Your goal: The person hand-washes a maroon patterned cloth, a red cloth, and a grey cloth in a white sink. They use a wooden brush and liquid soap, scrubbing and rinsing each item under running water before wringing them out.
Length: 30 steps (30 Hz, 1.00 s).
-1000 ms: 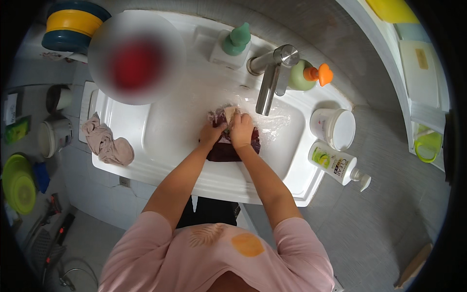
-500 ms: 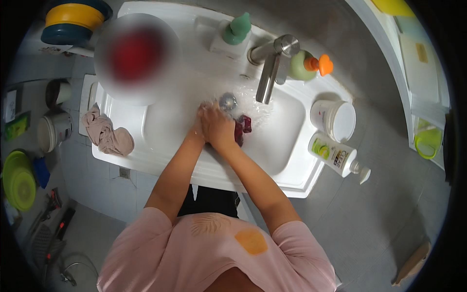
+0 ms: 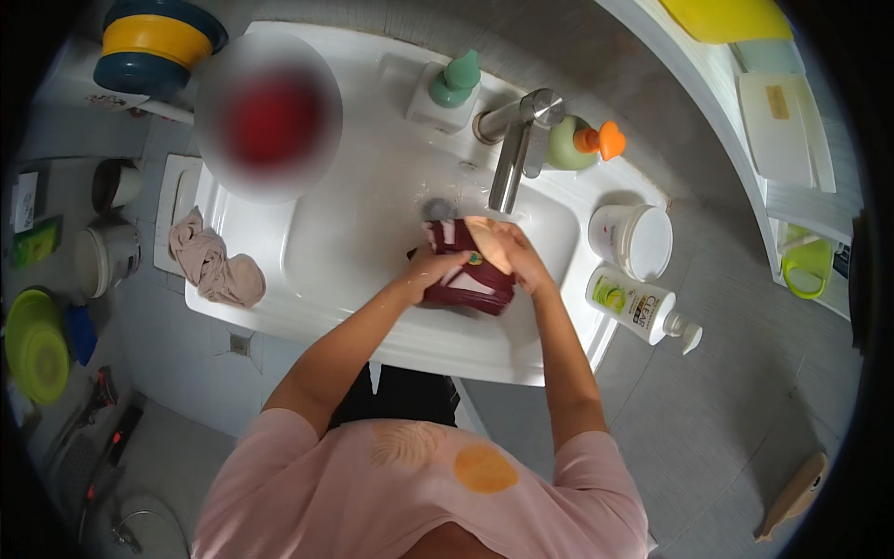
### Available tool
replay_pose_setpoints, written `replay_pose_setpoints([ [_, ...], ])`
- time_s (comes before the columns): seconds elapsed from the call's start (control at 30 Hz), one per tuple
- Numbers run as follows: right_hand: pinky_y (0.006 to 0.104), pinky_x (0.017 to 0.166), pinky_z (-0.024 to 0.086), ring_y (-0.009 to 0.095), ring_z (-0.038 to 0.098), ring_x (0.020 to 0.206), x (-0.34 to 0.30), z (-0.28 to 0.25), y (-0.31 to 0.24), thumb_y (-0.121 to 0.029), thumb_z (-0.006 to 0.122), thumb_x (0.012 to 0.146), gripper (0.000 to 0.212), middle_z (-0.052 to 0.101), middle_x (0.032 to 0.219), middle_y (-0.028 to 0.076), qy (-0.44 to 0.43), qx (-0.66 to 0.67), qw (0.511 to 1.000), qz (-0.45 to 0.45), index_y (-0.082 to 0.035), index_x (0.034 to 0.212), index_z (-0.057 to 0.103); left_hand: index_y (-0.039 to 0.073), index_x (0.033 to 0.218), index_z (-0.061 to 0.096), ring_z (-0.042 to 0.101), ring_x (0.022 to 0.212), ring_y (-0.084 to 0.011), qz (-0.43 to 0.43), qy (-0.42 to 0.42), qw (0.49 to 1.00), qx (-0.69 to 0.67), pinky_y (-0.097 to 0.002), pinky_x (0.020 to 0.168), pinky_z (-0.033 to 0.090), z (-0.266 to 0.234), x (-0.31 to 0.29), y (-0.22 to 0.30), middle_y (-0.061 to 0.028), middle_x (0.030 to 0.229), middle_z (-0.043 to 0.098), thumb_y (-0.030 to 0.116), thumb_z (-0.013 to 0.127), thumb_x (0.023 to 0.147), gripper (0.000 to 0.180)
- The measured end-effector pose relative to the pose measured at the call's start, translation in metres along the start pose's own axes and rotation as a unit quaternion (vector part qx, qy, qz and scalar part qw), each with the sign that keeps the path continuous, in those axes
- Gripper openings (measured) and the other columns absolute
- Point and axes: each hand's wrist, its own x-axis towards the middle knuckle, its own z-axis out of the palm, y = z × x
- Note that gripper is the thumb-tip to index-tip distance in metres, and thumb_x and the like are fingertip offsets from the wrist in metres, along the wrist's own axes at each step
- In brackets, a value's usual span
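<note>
A wet maroon cloth (image 3: 484, 296) with a small round emblem is spread between my two hands over the white sink (image 3: 326, 224). My left hand (image 3: 433, 270) grips its left part, thumb lying across the front. On the upper right, my right hand (image 3: 521, 256) pinches the edge, where a peach-coloured piece (image 3: 486, 240) shows; whether that belongs to the same cloth I cannot tell. Just beyond the cloth, the round drain (image 3: 440, 209) is partly covered. The metal faucet (image 3: 507, 177) points down close to my right hand.
Along the back rim stand a green-topped dispenser (image 3: 454, 84) and a green bottle with an orange pump (image 3: 573, 144). A white tub (image 3: 633, 240) and a white pump bottle (image 3: 633, 303) are at right. A beige cloth (image 3: 219, 265) lies on the left rim; a blurred red shape (image 3: 279, 116) is behind it.
My hands were pressed together low in the sink amid splashing water. Now they are apart and raised, holding the maroon cloth opened out; the splashing is no longer seen.
</note>
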Motion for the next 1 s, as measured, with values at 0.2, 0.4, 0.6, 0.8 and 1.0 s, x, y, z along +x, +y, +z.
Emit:
replay_pose_setpoints([
  [0.2,0.0392,0.068,0.044,0.03,0.053,0.071,0.071,0.039,0.076,-0.009,0.055,0.08,0.03,0.054,0.079,0.017,0.242,-0.451,0.803,-0.306,0.001,0.108,0.049,0.0,0.098,0.058,0.061,0.085,-0.0266,0.074,0.183,0.948,0.249,-0.0347,0.074,0.048,-0.038,0.082,-0.024,-0.0131,0.09,0.064,0.02,0.072,0.069,0.038],
  [0.4,0.0478,0.06,0.042,0.039,0.052,0.071,0.073,0.054,0.067,-0.004,0.05,0.076,0.02,0.052,0.078,0.021,0.232,-0.52,0.794,-0.214,-0.001,0.096,0.051,0.002,0.097,0.062,0.062,0.083,-0.0256,0.139,0.241,0.878,0.389,-0.0361,0.072,0.047,-0.056,0.079,-0.026,-0.0136,0.088,0.065,0.029,0.074,0.066,0.043],
  [0.6,0.0446,0.061,0.045,0.037,0.055,0.068,0.061,0.045,0.066,-0.014,0.05,0.08,0.036,0.056,0.075,0.021,0.145,-0.436,0.877,-0.139,-0.004,0.115,0.045,0.0,0.097,0.062,0.059,0.088,-0.0213,0.028,0.129,0.988,-0.074,-0.0349,0.079,0.045,-0.053,0.083,-0.038,-0.0095,0.093,0.063,0.021,0.065,0.076,0.03],
  [0.8,0.0399,0.057,0.049,0.034,0.058,0.069,-0.038,0.125,0.008,-0.019,0.06,0.077,0.035,0.058,0.089,0.018,0.122,-0.457,0.775,-0.418,-0.009,0.11,0.054,0.008,0.083,0.059,0.058,0.082,-0.0208,-0.004,-0.273,0.882,-0.383,-0.0335,0.077,0.046,-0.049,0.058,-0.001,-0.0075,0.085,0.061,0.043,0.049,0.085,0.036],
  [1.0,0.0381,0.05,0.047,0.032,0.059,0.06,-0.017,0.143,0.002,-0.028,0.056,0.079,0.02,0.057,0.068,0.012,0.234,-0.479,0.783,-0.32,-0.01,0.088,0.061,0.01,0.088,0.057,0.058,0.082,-0.0191,0.0,-0.13,0.925,-0.356,-0.0333,0.073,0.049,-0.032,0.046,0.007,-0.0042,0.088,0.06,0.04,0.046,0.087,0.031],
])
